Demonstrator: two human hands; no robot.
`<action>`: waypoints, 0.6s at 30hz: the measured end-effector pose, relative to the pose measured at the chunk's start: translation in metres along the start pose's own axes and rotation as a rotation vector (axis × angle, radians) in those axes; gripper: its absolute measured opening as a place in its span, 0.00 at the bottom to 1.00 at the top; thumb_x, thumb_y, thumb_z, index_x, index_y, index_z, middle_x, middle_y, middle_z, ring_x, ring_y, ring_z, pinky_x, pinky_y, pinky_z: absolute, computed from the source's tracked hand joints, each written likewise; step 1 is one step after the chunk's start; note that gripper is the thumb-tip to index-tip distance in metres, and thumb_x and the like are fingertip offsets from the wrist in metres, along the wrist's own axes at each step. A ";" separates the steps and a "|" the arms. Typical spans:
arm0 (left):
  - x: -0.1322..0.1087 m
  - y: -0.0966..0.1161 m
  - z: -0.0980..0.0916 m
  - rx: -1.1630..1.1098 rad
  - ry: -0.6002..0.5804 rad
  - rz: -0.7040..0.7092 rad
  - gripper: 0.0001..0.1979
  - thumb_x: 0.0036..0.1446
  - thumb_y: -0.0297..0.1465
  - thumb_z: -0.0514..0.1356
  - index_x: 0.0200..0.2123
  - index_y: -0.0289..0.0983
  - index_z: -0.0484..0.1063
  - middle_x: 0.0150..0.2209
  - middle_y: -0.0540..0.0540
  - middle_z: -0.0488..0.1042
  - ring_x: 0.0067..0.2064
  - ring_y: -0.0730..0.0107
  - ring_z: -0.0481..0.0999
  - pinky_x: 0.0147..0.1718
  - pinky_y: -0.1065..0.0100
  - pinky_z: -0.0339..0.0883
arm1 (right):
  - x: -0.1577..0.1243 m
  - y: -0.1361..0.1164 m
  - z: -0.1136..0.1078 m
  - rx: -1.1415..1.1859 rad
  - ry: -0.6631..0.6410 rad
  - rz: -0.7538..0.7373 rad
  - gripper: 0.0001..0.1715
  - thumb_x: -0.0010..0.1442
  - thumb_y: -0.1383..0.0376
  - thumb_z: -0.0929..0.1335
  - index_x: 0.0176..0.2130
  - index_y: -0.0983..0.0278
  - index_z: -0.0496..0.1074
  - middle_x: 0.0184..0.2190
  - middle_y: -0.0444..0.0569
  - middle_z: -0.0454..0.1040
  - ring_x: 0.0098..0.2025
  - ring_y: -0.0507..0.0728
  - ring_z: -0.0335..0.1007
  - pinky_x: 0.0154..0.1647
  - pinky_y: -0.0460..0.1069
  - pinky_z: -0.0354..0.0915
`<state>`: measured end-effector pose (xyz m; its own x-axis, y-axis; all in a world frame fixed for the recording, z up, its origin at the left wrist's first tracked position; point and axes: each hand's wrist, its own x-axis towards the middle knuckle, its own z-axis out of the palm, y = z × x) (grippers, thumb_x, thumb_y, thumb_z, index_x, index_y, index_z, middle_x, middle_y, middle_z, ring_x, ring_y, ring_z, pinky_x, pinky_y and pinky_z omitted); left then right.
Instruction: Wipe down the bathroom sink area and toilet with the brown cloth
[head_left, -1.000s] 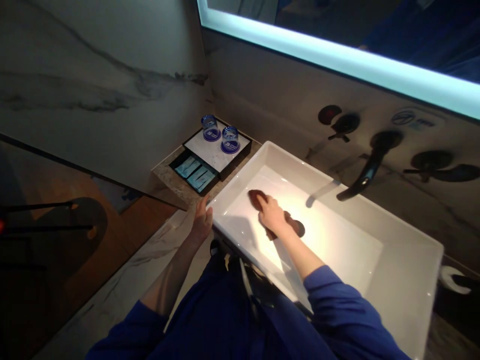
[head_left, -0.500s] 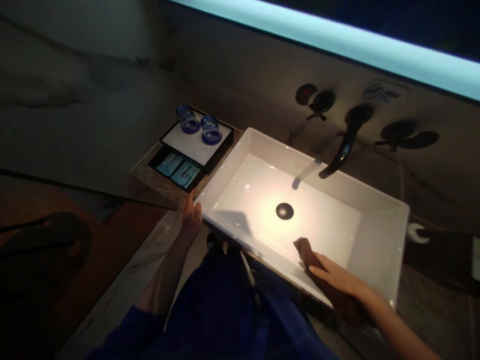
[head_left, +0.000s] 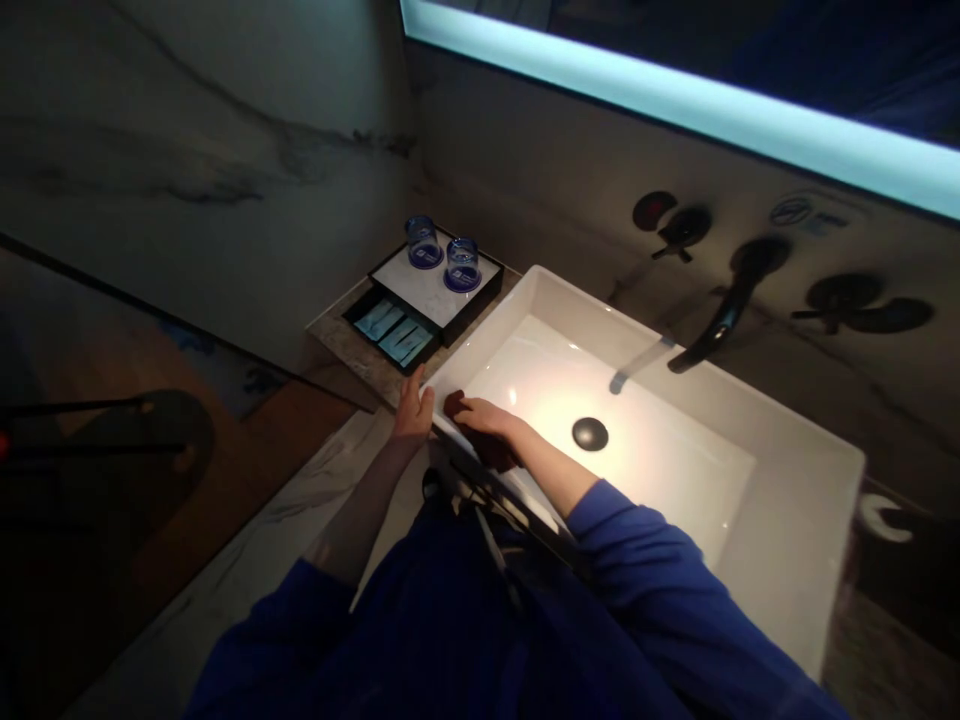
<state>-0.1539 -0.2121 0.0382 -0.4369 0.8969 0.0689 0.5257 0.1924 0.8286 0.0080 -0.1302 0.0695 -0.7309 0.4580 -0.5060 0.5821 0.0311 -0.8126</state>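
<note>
My right hand (head_left: 491, 418) grips a brown cloth (head_left: 487, 450) against the inside of the white sink (head_left: 750, 425), by its front edge close to the left corner. Part of the cloth is hidden under that hand and forearm. At the same front left corner, my left hand (head_left: 412, 412) rests on the outside of the rim with its fingers stretched out. The two hands are near each other, and I see nothing held in the left one.
Left of the sink stands a box (head_left: 409, 285) bearing two upturned glasses on blue coasters, with an open drawer (head_left: 390, 330) of packets. A black faucet (head_left: 716, 335) juts over the basin. The drain stopper (head_left: 590, 434) is black. A marble wall (head_left: 187, 120) stands left.
My right hand has slid the cloth leftward along the sink's front side, to near the left corner. My left hand stays at that corner. The view has shifted slightly.
</note>
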 end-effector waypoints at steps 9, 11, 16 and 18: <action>0.002 -0.012 -0.004 -0.069 -0.075 -0.075 0.41 0.61 0.53 0.45 0.67 0.29 0.51 0.66 0.30 0.56 0.67 0.53 0.57 0.66 0.52 0.50 | -0.131 0.039 -0.020 0.111 -0.119 -0.368 0.22 0.51 0.67 0.63 0.46 0.64 0.73 0.50 0.52 0.66 0.54 0.59 0.64 0.61 0.55 0.59; 0.004 -0.011 -0.006 -0.049 -0.084 -0.084 0.44 0.60 0.55 0.45 0.67 0.27 0.50 0.66 0.29 0.55 0.67 0.51 0.57 0.66 0.50 0.48 | -0.193 0.069 -0.024 0.164 -0.106 -0.227 0.16 0.52 0.64 0.63 0.40 0.62 0.75 0.48 0.52 0.68 0.52 0.59 0.66 0.59 0.55 0.61; 0.009 -0.010 -0.008 0.000 -0.090 -0.084 0.47 0.58 0.56 0.46 0.66 0.23 0.50 0.66 0.26 0.54 0.68 0.48 0.54 0.68 0.50 0.43 | -0.332 0.155 -0.025 0.211 -0.010 0.338 0.20 0.49 0.62 0.64 0.41 0.58 0.76 0.46 0.51 0.75 0.49 0.63 0.71 0.53 0.55 0.65; 0.010 -0.011 -0.009 0.011 -0.092 -0.067 0.43 0.59 0.53 0.47 0.66 0.26 0.50 0.66 0.28 0.54 0.68 0.50 0.54 0.68 0.50 0.43 | -0.352 0.179 -0.019 0.090 0.073 0.491 0.27 0.47 0.64 0.63 0.47 0.60 0.75 0.46 0.53 0.76 0.49 0.65 0.71 0.53 0.57 0.65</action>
<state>-0.1711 -0.2087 0.0346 -0.4024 0.9147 -0.0379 0.5056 0.2566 0.8237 0.3760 -0.2691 0.1069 -0.3495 0.4602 -0.8161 0.8156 -0.2792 -0.5067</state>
